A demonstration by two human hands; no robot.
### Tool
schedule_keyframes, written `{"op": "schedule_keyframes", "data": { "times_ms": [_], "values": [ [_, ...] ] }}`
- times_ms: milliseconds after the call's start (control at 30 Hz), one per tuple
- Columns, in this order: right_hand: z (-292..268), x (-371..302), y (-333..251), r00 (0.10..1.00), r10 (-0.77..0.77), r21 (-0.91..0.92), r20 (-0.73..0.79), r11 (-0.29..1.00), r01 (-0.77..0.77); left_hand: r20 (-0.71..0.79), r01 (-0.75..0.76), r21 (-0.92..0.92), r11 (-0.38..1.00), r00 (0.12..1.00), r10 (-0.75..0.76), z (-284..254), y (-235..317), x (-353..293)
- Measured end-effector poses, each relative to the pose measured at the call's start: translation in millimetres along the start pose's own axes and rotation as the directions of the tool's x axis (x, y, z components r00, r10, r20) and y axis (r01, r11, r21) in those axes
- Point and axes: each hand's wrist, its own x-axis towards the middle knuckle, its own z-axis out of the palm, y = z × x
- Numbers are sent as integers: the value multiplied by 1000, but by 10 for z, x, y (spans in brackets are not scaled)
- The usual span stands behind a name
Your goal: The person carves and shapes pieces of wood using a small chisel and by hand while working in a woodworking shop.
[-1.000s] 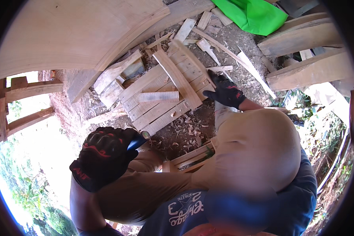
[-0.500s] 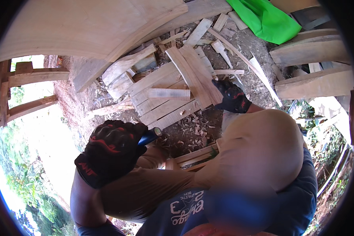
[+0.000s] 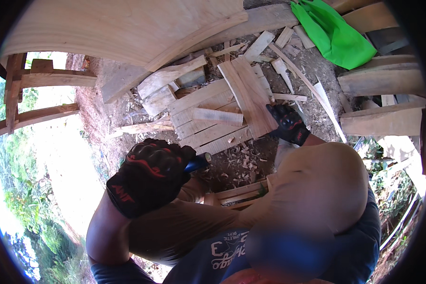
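My left hand (image 3: 154, 173), in a black glove with red trim, is closed round a blue cylindrical handle (image 3: 194, 163) with a round, pale end. The rest of that tool is hidden by the glove. My right hand (image 3: 288, 124), gloved the same way, grips the near right edge of a wooden board (image 3: 251, 97). The board lies slanted over a row of flat wooden slats (image 3: 199, 97) on the ground. A short wooden block (image 3: 217, 116) rests on the slats, left of the board.
A large pale wooden panel (image 3: 128, 28) rises at the far left. Offcuts, thin strips and shavings (image 3: 239, 163) litter the dirt. A bright green cloth (image 3: 333, 35) lies at the far right, above stacked thick planks (image 3: 383, 83). My bent knee (image 3: 322, 184) stands close to my right arm.
The whole scene has shifted a little to the right in view. Both hands keep their holds, and stay about where they were relative to the wood.
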Motion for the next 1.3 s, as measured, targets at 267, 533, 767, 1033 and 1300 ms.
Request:
{"op": "schedule_keyframes", "data": {
  "times_ms": [267, 533, 767, 1033, 1300],
  "values": [
    [-177, -91, 41, 996, -4, -94, 87, 995, 12, 37, -15, -252, 968, 999, 25, -19, 38, 127],
    [-1665, 190, -307, 876, -105, -183, 470, 960, 213, -80, -226, -288, 931, 974, 212, 519, 112, 308],
    [-2012, 650, -1190, 673, -308, 122, 673, 943, 310, 174, -226, -154, 962, 952, 252, 1148, -110, 785],
    [-1915, 525, -1666, 707, -463, 108, 534, 867, 487, -186, -242, -377, 894, 965, 183, 1615, 17, 935],
    [-1475, 717, -1245, 770, -612, 128, 182, 791, 598, -347, -143, -393, 908, 938, -3, 1654, -8, 967]
  ]
}}
